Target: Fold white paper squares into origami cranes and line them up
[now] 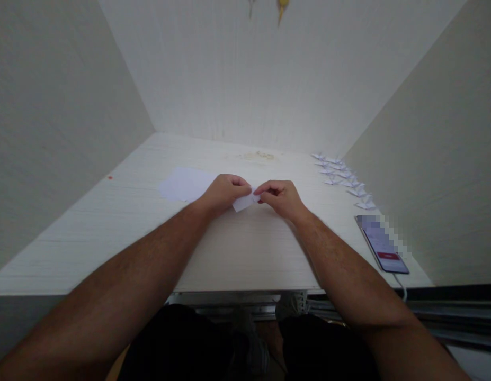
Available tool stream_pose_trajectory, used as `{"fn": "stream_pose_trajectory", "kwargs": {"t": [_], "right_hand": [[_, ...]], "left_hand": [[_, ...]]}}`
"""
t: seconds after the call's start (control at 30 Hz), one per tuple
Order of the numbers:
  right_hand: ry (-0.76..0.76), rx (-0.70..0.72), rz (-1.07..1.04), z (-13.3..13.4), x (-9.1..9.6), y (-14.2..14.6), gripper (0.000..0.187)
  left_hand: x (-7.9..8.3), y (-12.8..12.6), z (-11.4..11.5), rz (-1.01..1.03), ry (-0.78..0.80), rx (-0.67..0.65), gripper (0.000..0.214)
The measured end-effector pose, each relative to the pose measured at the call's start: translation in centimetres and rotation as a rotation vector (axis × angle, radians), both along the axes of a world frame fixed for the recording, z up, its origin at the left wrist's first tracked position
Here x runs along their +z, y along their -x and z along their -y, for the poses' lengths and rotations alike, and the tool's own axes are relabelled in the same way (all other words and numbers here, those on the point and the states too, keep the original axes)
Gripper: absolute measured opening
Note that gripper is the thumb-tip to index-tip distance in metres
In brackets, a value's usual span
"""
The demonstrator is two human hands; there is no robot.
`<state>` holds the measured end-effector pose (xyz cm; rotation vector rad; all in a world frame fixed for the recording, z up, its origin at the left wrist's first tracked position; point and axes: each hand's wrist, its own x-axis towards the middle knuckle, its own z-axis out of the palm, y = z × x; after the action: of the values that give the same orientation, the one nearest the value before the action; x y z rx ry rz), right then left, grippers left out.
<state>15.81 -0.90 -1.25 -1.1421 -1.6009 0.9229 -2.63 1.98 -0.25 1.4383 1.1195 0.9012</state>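
A small folded piece of white paper (242, 203) is held between my two hands, just above the middle of the table. My left hand (228, 191) pinches its upper left part between thumb and fingers. At its right end, the thumb and forefinger of my right hand (280, 197) close on the paper. The lower corner of the piece sticks out below my left thumb. Some of its folds are hidden behind my fingers. Just left of my left hand, white paper sheets (185, 183) lie flat on the table.
Several folded white paper cranes (350, 183) stand in rows at the back right of the pale table (245, 259). A phone (382, 246) with a cable (402, 288) lies near the right wall. Walls close in the table at the back and both sides.
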Motion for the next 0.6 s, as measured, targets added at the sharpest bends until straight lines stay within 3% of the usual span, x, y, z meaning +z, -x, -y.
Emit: {"fn": "stream_pose_trajectory", "kwargs": {"t": [0.2, 0.33, 0.6], "right_hand": [[0.100, -0.027, 0.002, -0.2, -0.3, 0.2, 0.016], [0.129, -0.053, 0.126, -0.3, -0.4, 0.1, 0.016], [0.189, -0.036, 0.046, 0.0, 0.7, -0.1, 0.015]], "left_hand": [[0.6, -0.1, 0.5, -0.196, -0.164, -0.055, 0.019], [0.6, -0.1, 0.6, -0.192, -0.175, -0.055, 0.015], [0.6, 0.0, 0.2, -0.128, -0.130, -0.034, 0.011]]}}
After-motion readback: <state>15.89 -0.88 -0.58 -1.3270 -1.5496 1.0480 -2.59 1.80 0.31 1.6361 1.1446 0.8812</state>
